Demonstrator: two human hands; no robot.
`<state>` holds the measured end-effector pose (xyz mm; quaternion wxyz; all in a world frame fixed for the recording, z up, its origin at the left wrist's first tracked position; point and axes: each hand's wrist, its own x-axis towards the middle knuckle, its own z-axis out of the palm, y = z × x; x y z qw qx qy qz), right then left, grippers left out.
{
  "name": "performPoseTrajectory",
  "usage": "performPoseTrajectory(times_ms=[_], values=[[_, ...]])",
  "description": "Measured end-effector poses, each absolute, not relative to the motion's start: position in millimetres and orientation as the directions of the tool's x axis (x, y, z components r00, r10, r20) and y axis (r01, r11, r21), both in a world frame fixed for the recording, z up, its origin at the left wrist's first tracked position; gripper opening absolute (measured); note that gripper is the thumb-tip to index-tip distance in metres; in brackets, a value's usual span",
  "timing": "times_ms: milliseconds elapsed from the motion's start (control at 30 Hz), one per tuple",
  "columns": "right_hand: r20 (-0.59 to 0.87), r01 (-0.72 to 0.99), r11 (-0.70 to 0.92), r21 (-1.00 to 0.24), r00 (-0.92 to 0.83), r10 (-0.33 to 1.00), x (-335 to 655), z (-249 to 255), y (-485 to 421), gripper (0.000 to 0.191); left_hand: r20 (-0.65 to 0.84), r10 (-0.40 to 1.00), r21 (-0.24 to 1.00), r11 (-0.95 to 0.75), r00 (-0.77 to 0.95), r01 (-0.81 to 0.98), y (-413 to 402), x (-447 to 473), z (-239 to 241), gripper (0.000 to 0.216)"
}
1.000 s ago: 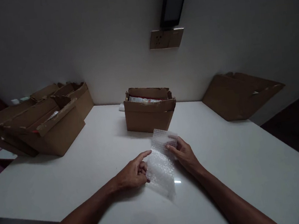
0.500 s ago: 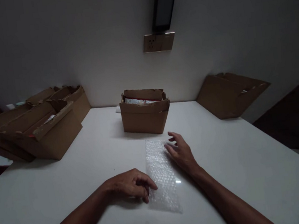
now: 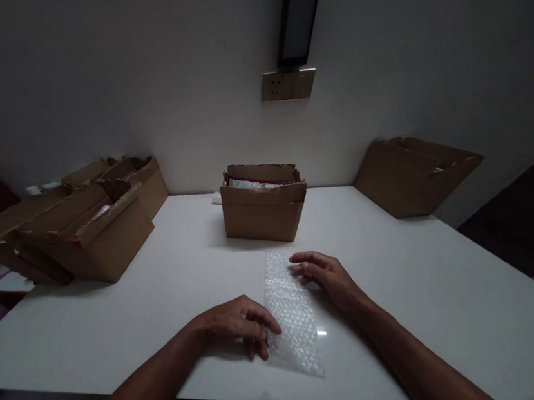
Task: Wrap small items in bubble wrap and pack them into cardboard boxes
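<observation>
Bubble wrap (image 3: 295, 326): one clear, colourless piece, longer than it is wide, with its length running away from the person.
Wrap surface: close rows of small raised bubbles; pale glints over most of it, strongest through the middle and lower part.
Wrap edges: near edge slants down to a corner at the right; far edge faint against the white surface; part of the right edge lies behind the fingers.
Wrap position: lying roughly flat on the white bench (image 3: 182, 262), between the two hands, near the front edge and in front of the middle box (image 3: 262, 217).
Left hand (image 3: 246, 326): at the wrap's left edge, lower half; fingers loosely bent, index fingertip over the wrap. Whether it pinches the edge, cannot tell.
Right hand (image 3: 322, 274): at the wrap's upper right; fingers loosely spread and slightly bent, nothing visibly gripped. Fingertip contact with the wrap cannot be confirmed.
Middle box contents: a whitish packet (image 3: 250, 184) shows at the open top; further detail too dark to read.
Left side of bench: several open brown boxes (image 3: 124, 247) grouped together.
Right side of bench: a brown box (image 3: 401, 180) near the wall, tilted in appearance.
Wall: socket plate (image 3: 288, 85) below a dark-framed panel (image 3: 303, 10).
</observation>
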<state>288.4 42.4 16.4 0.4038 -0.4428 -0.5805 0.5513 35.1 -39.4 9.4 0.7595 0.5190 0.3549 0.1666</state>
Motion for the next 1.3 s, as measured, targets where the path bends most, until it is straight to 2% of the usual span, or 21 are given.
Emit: performPoseTrajectory(times_ms=[67,133,200,267,400,533,600,667,733,800,933,1033,1100,1300], values=[[-0.013,0.168,0.042,-0.985,-0.313,0.95,298,23,31,0.034,-0.354,0.653,0.892,0.451,0.67,0.031,-38,36,7,0.035],[-0.002,0.247,0.111,-0.963,-0.42,0.908,310,26,17,0.038,-0.336,0.695,0.873,0.483,0.636,-0.066,-36,37,5,0.033],[-0.007,0.259,0.169,-0.951,-0.564,0.826,323,23,2,0.044,-0.331,0.731,0.853,0.503,0.596,-0.143,-32,37,3,0.031],[-0.032,0.228,0.157,-0.961,-0.654,0.756,334,17,-10,0.054,-0.348,0.751,0.831,0.524,0.561,-0.187,-30,37,3,0.031],[-0.035,0.209,0.152,-0.966,-0.689,0.723,343,9,-23,0.071,-0.35,0.764,0.811,0.537,0.541,-0.233,-28,34,3,0.032],[0.033,0.35,0.382,-0.856,-0.699,0.715,326,6,-26,0.079,-0.35,0.771,0.802,0.54,0.531,-0.254,-27,34,3,0.031],[0.096,0.435,0.49,-0.755,-0.665,0.74,314,3,-27,0.075,-0.355,0.777,0.806,0.536,0.52,-0.25,-27,34,2,0.03],[0.167,0.49,0.515,-0.703,-0.59,0.79,301,1,-28,0.063,-0.338,0.778,0.829,0.512,0.529,-0.224,-29,34,2,0.031],[0.187,0.526,0.463,-0.714,-0.493,0.849,291,1,-28,0.042,-0.301,0.788,0.866,0.461,0.537,-0.191,-32,36,3,0.03],[0.169,0.533,0.392,-0.75,-0.418,0.893,284,3,-27,0.029,-0.268,0.818,0.911,0.388,0.508,-0.143,-35,38,6,0.03],[0.107,0.489,0.3,-0.819,-0.383,0.917,278,11,-27,0.027,-0.233,0.915,0.972,0.233,0.33,0.04,-38,42,15,0.021],[0.07,0.482,0.26,-0.837,-0.377,0.923,276,12,-28,0.029,-0.145,0.967,0.982,0.114,0.21,0.151,-37,42,19,0.012],[0.078,0.476,0.257,-0.841,-0.363,0.929,276,9,-28,0.031,-0.1,0.977,0.981,0.066,0.187,0.182,-36,42,19,0.011],[0.091,0.495,0.28,-0.823,-0.372,0.924,277,6,-26,0.033,-0.101,0.965,0.983,0.059,0.243,0.175,-33,44,9,0.013]])
